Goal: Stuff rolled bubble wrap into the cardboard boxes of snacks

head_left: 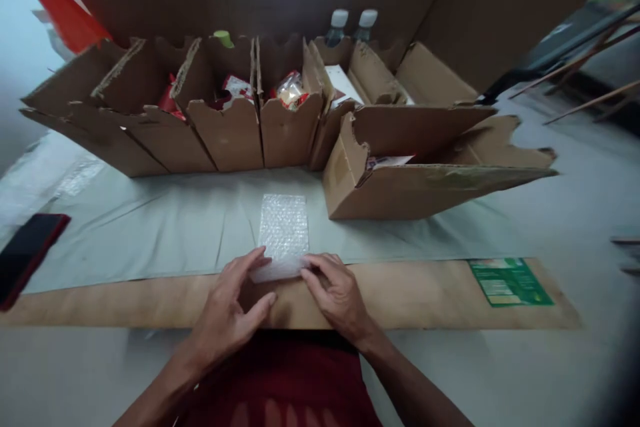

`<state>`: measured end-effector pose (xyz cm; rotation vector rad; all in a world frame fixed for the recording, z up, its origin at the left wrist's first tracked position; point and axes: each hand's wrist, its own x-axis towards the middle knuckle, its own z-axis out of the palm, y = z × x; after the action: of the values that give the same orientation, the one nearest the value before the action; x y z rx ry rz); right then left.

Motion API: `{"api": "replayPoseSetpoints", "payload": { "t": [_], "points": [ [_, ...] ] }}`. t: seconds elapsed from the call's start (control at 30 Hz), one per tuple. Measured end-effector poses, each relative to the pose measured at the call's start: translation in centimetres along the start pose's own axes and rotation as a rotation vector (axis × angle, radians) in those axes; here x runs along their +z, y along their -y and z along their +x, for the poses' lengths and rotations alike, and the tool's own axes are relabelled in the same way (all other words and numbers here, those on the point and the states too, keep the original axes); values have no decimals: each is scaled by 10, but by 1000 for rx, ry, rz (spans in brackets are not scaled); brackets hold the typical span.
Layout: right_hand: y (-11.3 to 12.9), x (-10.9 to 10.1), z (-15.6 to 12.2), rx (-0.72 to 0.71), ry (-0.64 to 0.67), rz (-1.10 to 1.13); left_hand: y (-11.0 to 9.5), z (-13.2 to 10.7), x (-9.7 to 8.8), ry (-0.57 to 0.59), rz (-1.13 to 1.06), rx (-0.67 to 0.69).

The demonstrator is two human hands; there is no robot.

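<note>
A small rectangular sheet of bubble wrap (283, 230) lies flat on the pale table cloth, its near end on a long strip of cardboard (410, 293). My left hand (227, 310) has its fingertips curled onto the sheet's near left corner. My right hand (335, 290) pinches the near right corner with fingers bent. Both hands rest over the cardboard strip, close together. Whatever lies under the near edge of the wrap is hidden by my fingers.
A row of open cardboard boxes (225, 127) holding red packets stands behind the wrap. A larger torn box (415, 177) sits at right. Two capped bottles (353, 27) stand at the back. A dark phone (25, 253) lies at left; a green label (510, 281) marks the strip.
</note>
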<state>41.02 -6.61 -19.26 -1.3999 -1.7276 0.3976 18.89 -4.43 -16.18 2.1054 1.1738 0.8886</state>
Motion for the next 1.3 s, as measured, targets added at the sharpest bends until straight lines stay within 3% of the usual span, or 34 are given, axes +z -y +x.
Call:
{"api": "replayPoseSetpoints", "payload": {
  "t": [0.13,0.27,0.47,0.73,0.8,0.97,1.03,1.2,1.3],
  "points": [
    [-3,-1,-3,99,-17,38,11,3,9,-65,45,-108],
    [-5,1,-8,108,-34,-25,21,15,23,-145,128,-76],
    [1,-4,-7,-45,-135,-189,28,20,26,-155,277,6],
    [4,2,8,-282,146,-355,28,15,26,-190,277,42],
    [4,3,12,-288,143,-336,23,9,19,-186,253,83],
    [10,-3,19,-200,199,-179,12,-3,7,-37,184,186],
    [13,-5,20,-160,210,-161,12,-3,7,-37,172,156],
    [15,-11,15,-185,55,-269,24,8,13,-67,295,40],
    [13,-11,12,-275,133,-316,29,12,16,-100,325,27]
  ]
}}
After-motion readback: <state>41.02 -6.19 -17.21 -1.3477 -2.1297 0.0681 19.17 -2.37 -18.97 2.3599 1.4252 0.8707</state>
